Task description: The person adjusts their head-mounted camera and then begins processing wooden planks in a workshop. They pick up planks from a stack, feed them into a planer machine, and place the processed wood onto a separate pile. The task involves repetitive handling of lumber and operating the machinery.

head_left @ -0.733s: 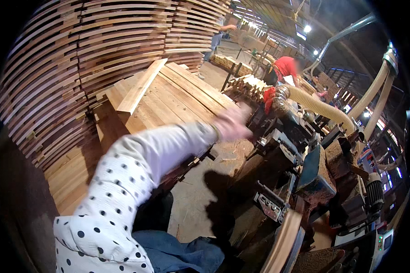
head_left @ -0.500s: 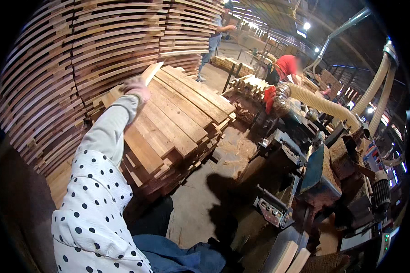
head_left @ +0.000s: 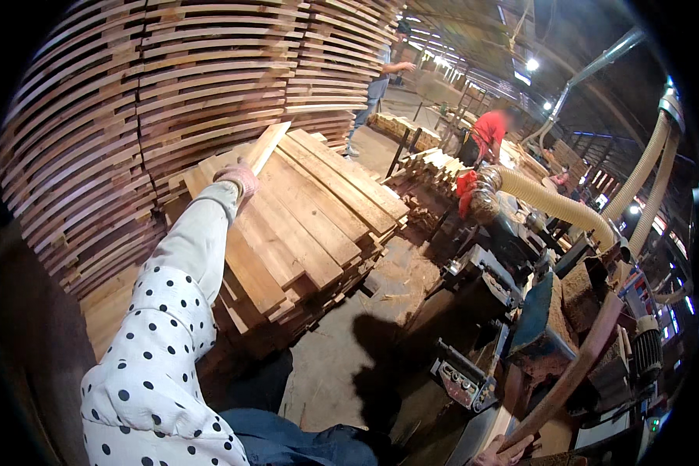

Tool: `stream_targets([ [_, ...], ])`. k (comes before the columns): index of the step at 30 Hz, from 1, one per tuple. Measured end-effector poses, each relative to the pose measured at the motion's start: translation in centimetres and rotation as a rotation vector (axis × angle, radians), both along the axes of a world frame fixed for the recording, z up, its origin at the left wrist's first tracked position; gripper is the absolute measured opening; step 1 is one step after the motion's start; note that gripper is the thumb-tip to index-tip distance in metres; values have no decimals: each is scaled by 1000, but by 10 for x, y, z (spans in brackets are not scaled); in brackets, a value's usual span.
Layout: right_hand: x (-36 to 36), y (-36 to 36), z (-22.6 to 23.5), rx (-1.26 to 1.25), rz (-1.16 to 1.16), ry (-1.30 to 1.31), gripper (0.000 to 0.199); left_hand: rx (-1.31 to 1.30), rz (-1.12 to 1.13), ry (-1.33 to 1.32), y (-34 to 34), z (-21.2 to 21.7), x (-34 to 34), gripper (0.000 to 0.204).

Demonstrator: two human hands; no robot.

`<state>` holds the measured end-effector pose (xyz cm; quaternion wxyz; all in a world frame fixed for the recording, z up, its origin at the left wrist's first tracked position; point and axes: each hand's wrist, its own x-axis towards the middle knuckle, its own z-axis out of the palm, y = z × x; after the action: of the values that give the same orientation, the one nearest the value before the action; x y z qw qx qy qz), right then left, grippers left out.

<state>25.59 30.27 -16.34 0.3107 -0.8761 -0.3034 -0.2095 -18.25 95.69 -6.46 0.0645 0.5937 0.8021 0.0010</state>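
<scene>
My left hand (head_left: 241,179), in a pinkish glove, reaches to the far left end of a stack of flat wooden boards (head_left: 295,210). Its fingers are closed on the near end of a short wooden board (head_left: 269,149), which lies at an angle over the others. At the bottom edge, my right hand (head_left: 506,453) is partly cut off by the frame. The fingers that show are wrapped round the lower end of a long, reddish-brown wooden strip (head_left: 571,380), which slants up to the right in front of the machine.
A tall wall of stacked slats (head_left: 210,78) stands behind the boards. On the right is a woodworking machine (head_left: 466,377) with sawdust and a ribbed hose (head_left: 547,179). A person in red (head_left: 488,132) bends over wood farther off; another person (head_left: 377,85) stands beyond the slats.
My right hand has come into view at the bottom with the wooden strip. My left hand stays by the short board; the view has shifted slightly.
</scene>
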Motion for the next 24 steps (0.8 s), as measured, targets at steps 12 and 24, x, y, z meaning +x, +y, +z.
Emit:
stream_targets([
  [12,-172,-181,22,-348,-128,79,72,-83,-78,-196,13,-4,3,90],
  [24,-44,-85,20,-361,-13,-63,68,-17,6,-291,-8,2,-6,95],
])
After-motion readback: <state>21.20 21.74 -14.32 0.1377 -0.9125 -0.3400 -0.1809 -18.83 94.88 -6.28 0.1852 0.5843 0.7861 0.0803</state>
